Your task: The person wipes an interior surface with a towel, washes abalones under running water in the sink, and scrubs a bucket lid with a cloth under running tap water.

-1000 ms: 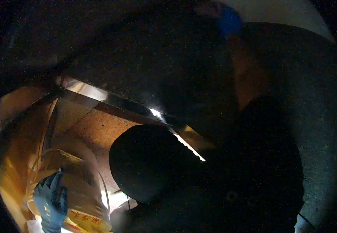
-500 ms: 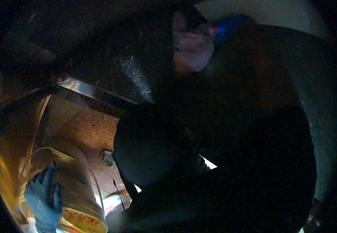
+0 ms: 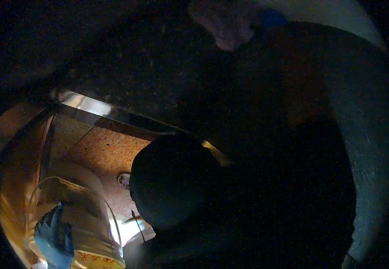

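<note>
My left hand (image 3: 53, 237) wears a blue glove and reaches in from the lower left corner. Its fingers point up and stand partly apart, against or just in front of a pale, see-through plastic bucket (image 3: 87, 210). Whether the glove actually presses on the bucket I cannot tell. A band with red characters (image 3: 96, 258) runs along the bucket's near end, and a thin handle (image 3: 113, 215) curves down its right side. No right hand can be made out in the dark.
Speckled reddish floor (image 3: 102, 145) lies behind the bucket, with a small round drain-like disc (image 3: 123, 180). A shiny metal edge (image 3: 87, 103) crosses above. One large dark rounded shape (image 3: 172, 179) blocks the middle. At the top hangs a dim pinkish shape (image 3: 230, 22), unclear in kind.
My gloved hand sits slightly lower and further right in view. The pinkish shape at the top has shifted up, and more of the metal edge shows.
</note>
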A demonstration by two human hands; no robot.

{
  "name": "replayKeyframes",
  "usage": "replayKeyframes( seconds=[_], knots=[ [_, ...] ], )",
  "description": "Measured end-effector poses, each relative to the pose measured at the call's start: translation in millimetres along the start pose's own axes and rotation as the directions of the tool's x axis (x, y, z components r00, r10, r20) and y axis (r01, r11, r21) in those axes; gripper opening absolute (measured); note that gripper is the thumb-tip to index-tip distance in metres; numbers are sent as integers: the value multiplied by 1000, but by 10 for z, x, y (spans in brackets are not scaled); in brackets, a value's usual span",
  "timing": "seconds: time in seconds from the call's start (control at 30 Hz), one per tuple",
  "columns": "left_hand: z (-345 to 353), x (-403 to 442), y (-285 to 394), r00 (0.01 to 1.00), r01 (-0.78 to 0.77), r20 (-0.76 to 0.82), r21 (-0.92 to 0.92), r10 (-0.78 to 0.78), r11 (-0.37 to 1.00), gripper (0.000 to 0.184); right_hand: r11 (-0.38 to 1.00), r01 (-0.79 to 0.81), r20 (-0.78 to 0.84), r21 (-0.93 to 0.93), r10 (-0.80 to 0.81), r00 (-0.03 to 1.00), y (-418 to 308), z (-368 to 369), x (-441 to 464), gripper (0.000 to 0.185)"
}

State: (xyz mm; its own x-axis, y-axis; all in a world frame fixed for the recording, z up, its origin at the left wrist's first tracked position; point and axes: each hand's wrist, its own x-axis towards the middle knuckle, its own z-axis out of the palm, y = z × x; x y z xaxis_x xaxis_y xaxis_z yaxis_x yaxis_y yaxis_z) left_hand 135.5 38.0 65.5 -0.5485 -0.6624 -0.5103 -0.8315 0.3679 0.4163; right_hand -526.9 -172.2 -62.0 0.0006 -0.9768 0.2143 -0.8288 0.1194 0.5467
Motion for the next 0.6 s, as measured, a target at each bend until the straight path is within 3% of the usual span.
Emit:
replayKeyframes(
  seconds=[0.13,0.2,0.47,0.6],
  knots=[
    [-99,35,-37,1000,-18,-6,2,18,1000,35,1000,8,59,-7,-8,998,-83,64,-47,28],
    [-67,76,53,999,47,6,-86,-47,995,32,1000,-4,71,-7,4,997,-71,138,-144,28],
    [231,-119,-206,998,39,-54,37,-37,999,36,995,25,56,-91,-20,998,-174,-177,-103,30],
    [373,-377,-527,993,39,-111,71,-31,997,39,984,60,28,-168,-56,998,-324,-669,124,31]
  ],
)
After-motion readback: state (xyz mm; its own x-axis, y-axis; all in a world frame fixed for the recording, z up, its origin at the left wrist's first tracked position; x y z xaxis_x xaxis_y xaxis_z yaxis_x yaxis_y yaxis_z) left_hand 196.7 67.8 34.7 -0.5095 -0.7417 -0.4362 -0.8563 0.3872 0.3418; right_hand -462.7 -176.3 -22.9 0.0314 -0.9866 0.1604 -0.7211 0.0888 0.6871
